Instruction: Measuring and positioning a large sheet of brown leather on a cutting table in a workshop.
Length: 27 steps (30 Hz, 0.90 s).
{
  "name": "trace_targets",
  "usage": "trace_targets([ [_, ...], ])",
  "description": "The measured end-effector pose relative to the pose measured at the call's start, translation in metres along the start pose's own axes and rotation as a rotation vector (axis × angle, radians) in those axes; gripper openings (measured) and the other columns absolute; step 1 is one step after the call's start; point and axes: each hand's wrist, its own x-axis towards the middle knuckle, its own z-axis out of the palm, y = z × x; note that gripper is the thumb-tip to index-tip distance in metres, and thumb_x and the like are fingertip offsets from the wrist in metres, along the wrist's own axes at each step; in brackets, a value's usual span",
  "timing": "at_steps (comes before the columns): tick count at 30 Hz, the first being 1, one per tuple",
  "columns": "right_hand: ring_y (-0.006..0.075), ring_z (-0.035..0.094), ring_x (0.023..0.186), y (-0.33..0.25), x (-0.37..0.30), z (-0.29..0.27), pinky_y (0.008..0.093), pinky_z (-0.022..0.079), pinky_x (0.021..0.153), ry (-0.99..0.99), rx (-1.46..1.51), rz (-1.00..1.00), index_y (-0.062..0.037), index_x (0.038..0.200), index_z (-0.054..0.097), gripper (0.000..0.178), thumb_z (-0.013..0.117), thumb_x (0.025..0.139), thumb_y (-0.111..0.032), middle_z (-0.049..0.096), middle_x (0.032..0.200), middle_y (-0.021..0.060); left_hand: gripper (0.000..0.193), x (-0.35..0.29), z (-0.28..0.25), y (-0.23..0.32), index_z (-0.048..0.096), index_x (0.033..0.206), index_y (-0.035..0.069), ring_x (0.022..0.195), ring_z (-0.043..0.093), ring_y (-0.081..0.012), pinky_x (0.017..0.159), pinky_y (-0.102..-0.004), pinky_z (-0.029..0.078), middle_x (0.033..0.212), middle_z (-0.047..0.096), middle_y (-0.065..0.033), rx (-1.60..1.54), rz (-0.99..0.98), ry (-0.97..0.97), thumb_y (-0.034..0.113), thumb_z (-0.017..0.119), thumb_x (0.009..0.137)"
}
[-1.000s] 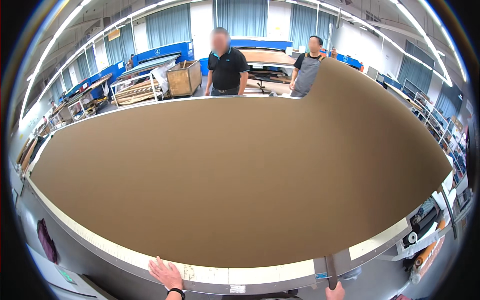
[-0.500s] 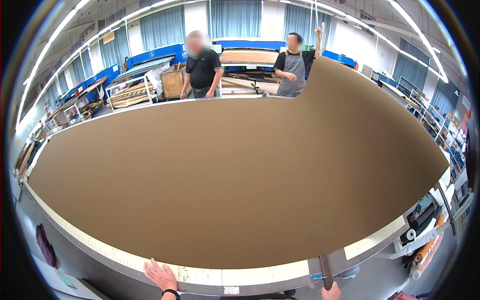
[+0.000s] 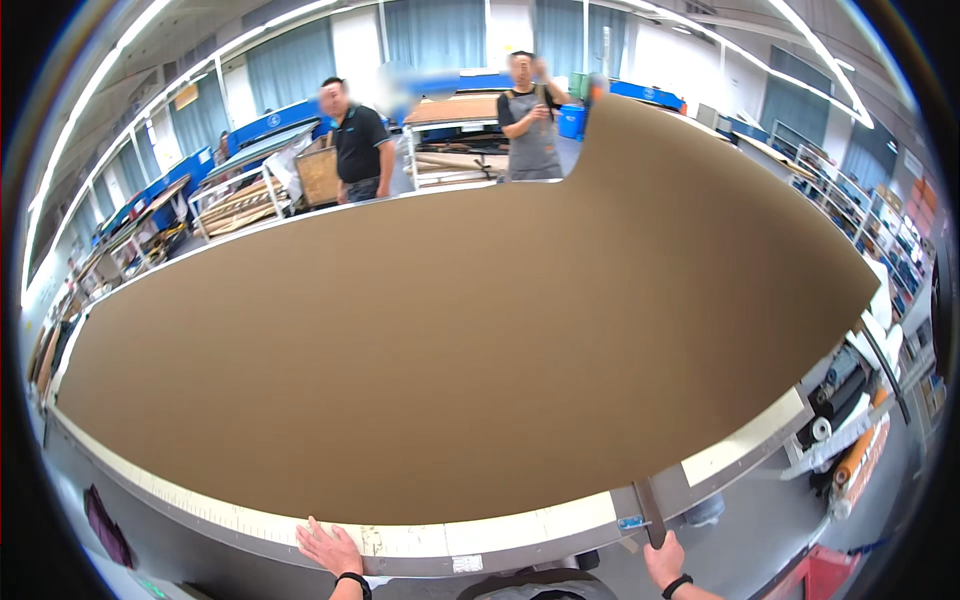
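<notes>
A wide sheet of brown fabric covers the table, its right part rising in a bulge toward the far side. My left hand lies flat on the table's cream near edge, fingers spread beside the fabric's border. Right of it, my right hand wraps round the near end of a flat dark brown bar. The bar's far end reaches the fabric's edge, and I cannot tell whether it goes under. A small blue tag sits next to it.
Across the table stand a person in a black shirt and a person in a grey apron. Racks of rolls are behind them. At right are rolls of material and a red object.
The whole view has shifted, so the near edge sits higher and more of my right forearm shows. The aproned person's raised arm has come down near the head. My hands keep their places.
</notes>
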Motion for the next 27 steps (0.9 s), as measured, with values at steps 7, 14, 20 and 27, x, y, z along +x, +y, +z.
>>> trace_targets([
  [7, 0.0442, 0.062, 0.079, -0.012, -0.004, -0.024, 0.0491, 0.049, 0.071, -0.129, -0.016, -0.071, 0.0002, 0.088, 0.053, 0.032, 0.064, 0.076, -0.027, 0.063, 0.079, 0.0243, 0.055, 0.003, 0.011, -0.014, 0.038, 0.142, 0.007, 0.142, 0.021, -0.0338, 0.115, -0.0505, 0.015, 0.151, 0.027, -0.0220, 0.029, -0.010, -0.009, 0.032, 0.048, 0.094],
  [14, 0.0435, 0.063, 0.092, 0.023, 0.019, -0.034, 0.0473, 0.050, 0.078, -0.464, -0.153, -0.206, 0.0049, 0.101, 0.052, 0.062, 0.062, 0.081, -0.054, 0.064, 0.094, 0.0286, 0.061, 0.000, 0.027, -0.026, 0.037, 0.143, 0.005, 0.141, 0.025, -0.0353, 0.114, -0.0513, 0.017, 0.149, 0.030, -0.0235, 0.010, 0.039, -0.016, 0.036, 0.052, 0.093],
  [20, 0.0328, 0.066, 0.076, 0.018, 0.102, -0.093, 0.0414, 0.051, 0.070, -0.467, -0.094, -0.333, -0.0021, 0.090, 0.063, 0.052, 0.053, 0.091, -0.053, 0.067, 0.082, 0.0181, 0.075, -0.070, -0.018, 0.053, 0.020, 0.150, 0.002, 0.144, 0.015, -0.0378, 0.115, -0.0525, 0.012, 0.154, 0.019, -0.0247, -0.345, 0.403, -0.150, 0.030, 0.057, 0.091],
  [27, 0.0232, 0.060, 0.064, 0.086, 0.276, -0.056, 0.0342, 0.051, 0.060, -0.014, 0.387, -0.190, 0.0050, 0.094, 0.056, 0.058, 0.059, 0.089, -0.053, 0.062, 0.078, 0.0119, 0.073, -0.150, -0.021, 0.173, 0.022, 0.150, 0.006, 0.145, 0.013, -0.0375, 0.113, -0.0581, 0.011, 0.156, 0.016, -0.0198, -0.298, 0.621, -0.277, 0.036, 0.056, 0.092],
])
